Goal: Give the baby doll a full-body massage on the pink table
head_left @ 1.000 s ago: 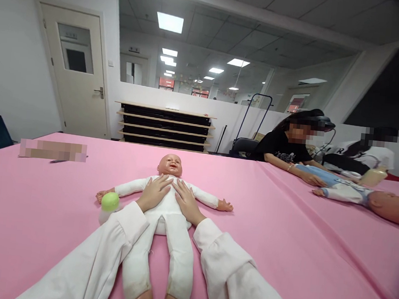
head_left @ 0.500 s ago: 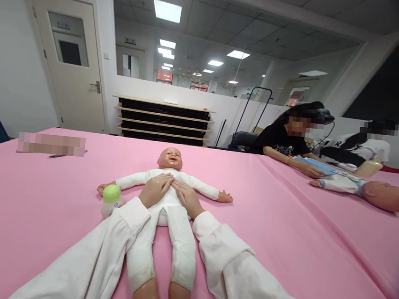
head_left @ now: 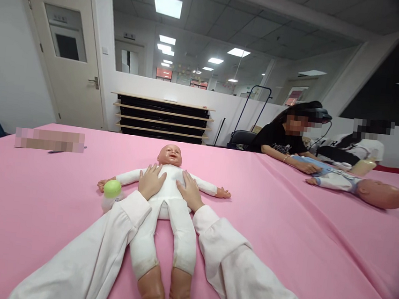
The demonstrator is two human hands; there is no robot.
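A baby doll [head_left: 171, 184] with a white cloth body lies on its back, head away from me, arms spread wide. My left hand [head_left: 151, 181] lies flat on the left side of its chest, fingers apart. On the right side of the chest rests my right hand [head_left: 190, 190], its fingers stretched out too. A strip of white cloth shows between the two hands. Close to my left sleeve, by the doll's hand, stands a small baby bottle [head_left: 112, 195] with a green cap, its lower part partly hidden by the sleeve.
A pink cloth [head_left: 269, 231] covers the table. At the right, a person in black [head_left: 278, 140] handles another doll [head_left: 380, 193] in blue and white, near a yellowish bottle [head_left: 363, 166]. A blurred flat item [head_left: 50, 140] lies at the far left.
My hands have slid apart from the middle of the doll's chest to its two sides, and the fingers have spread. The view has shifted slightly.
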